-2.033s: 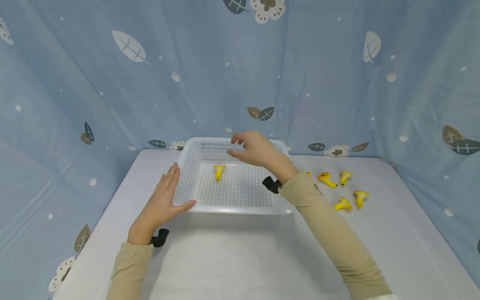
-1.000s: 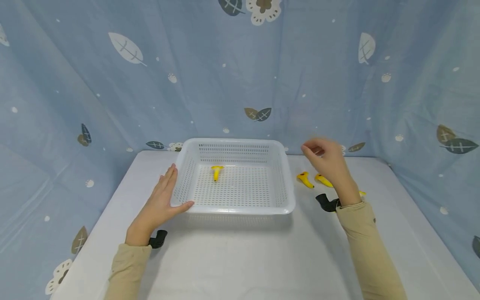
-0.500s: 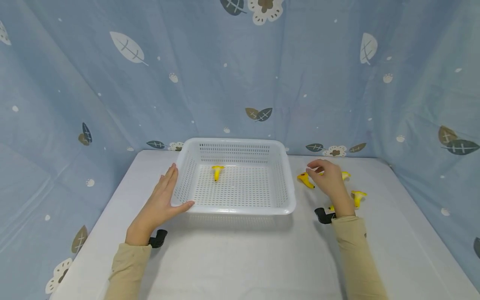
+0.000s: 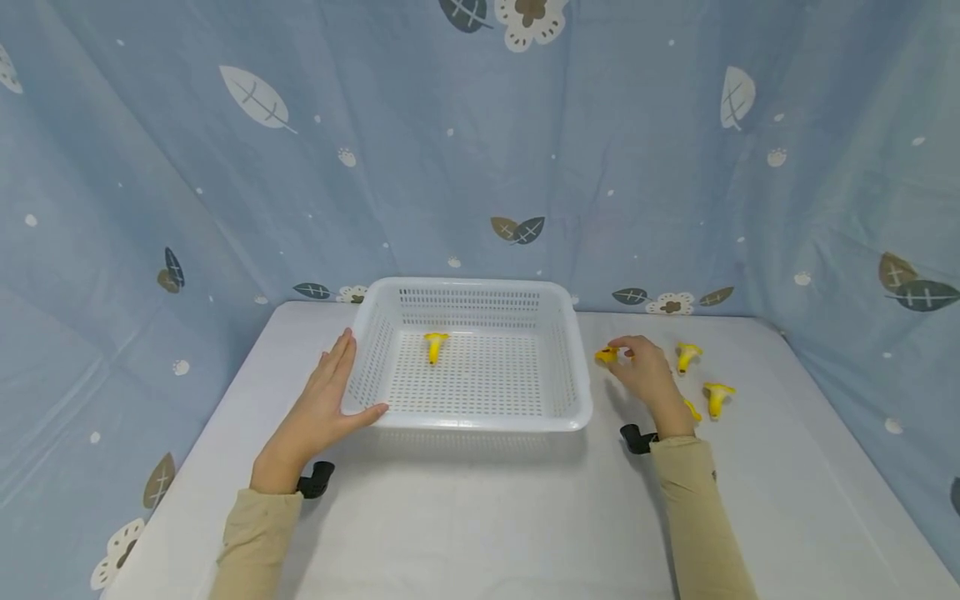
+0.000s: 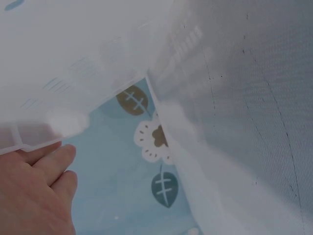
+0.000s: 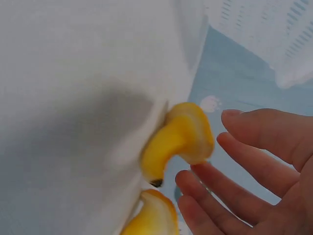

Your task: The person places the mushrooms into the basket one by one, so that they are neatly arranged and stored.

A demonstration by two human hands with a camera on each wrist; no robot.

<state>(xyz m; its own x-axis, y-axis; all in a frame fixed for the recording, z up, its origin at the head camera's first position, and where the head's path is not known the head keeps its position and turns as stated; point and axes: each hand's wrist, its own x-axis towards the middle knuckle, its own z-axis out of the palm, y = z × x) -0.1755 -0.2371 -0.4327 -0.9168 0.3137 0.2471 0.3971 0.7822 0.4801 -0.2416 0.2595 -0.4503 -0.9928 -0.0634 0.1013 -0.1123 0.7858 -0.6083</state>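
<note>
A white perforated basket (image 4: pixel 465 422) stands on the table with one yellow mushroom (image 4: pixel 434 347) lying inside it. My left hand (image 4: pixel 315 408) rests against the basket's near left corner, fingers straight along the outer wall and thumb on the front rim. To the right of the basket, my right hand (image 4: pixel 648 379) reaches over a curved yellow mushroom (image 6: pixel 181 137). In the right wrist view its thumb and fingers are spread beside the mushroom's cap, with nothing held. A second yellow mushroom (image 6: pixel 154 218) shows just below, partly out of frame.
Farther right on the white table (image 4: pixel 480 517) lie more yellow mushrooms: one at the back (image 4: pixel 687 356), one in front of it (image 4: pixel 717 398) and one partly hidden by the right wrist (image 4: pixel 693 410). A blue patterned curtain (image 4: pixel 420 150) hangs behind and at both sides.
My right hand has moved from above the basket out to the right and down to the mushrooms beside it. My left hand has stayed at the basket's corner.
</note>
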